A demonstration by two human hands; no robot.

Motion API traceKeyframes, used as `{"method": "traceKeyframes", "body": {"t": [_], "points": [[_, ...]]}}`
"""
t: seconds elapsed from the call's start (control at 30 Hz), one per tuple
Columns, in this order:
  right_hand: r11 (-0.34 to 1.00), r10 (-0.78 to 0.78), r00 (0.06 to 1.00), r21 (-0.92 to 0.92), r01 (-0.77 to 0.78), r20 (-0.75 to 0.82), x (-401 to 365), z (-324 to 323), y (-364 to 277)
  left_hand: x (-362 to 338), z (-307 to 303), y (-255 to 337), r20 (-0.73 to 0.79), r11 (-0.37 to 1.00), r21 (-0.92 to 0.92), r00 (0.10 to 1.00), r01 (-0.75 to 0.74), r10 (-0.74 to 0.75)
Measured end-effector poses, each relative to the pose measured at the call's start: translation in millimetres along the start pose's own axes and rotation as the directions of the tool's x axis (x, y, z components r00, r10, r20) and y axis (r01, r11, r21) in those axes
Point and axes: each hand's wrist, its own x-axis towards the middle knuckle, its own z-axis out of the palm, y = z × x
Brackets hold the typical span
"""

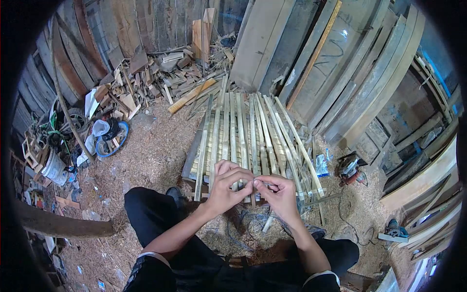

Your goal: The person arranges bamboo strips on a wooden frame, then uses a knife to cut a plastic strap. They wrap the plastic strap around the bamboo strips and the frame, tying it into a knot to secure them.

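Note:
My left hand (230,184) and my right hand (278,191) meet at the fingertips in the middle of the view, over the near end of a low work surface. Thumb and fingers of both hands are pinched together. Whatever is between them is too small to make out. Beneath and beyond my hands, long thin wooden strips (242,131) lie side by side, fanned out, on the low surface (193,155).
Scrap wood (160,78) is heaped at the back left. A blue basin (125,141) and a white bucket (54,168) stand on the left. A red power tool (351,174) sits on the right, near leaning boards (335,63). Cables cross the sawdust-covered floor.

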Motion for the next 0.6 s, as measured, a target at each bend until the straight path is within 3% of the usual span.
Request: {"method": "traceKeyframes", "body": {"t": [0.13,0.47,0.53,0.57,0.6], "points": [[0.994,0.095,0.995,0.053,-0.096,0.025,-3.1,-1.0,-0.2,-2.7,0.0,-3.3,-0.02,0.999,0.039,1.0,-0.003,0.004],[0.995,0.097,0.995,0.033,-0.098,0.025,-7.1,-0.3,-6.2,-4.2,4.5,-7.0,-0.098,0.997,0.06,0.994,0.048,-0.042],[0.992,-0.007,1.0,-0.126,0.005,-0.014,-6.2,-0.9,-10.1,-3.3,0.7,-7.2,-0.091,0.996,0.066,0.994,0.06,-0.054],[0.992,-0.007,1.0,-0.125,0.005,-0.014,-5.7,-2.2,-14.7,-1.1,-5.2,-8.6,-0.016,0.992,0.127,1.0,0.015,-0.013],[0.954,-0.059,0.998,-0.294,0.057,0.002,-4.8,-4.8,-21.2,0.9,-8.5,-8.5,0.061,0.983,0.182,0.998,-0.034,0.023]]}}
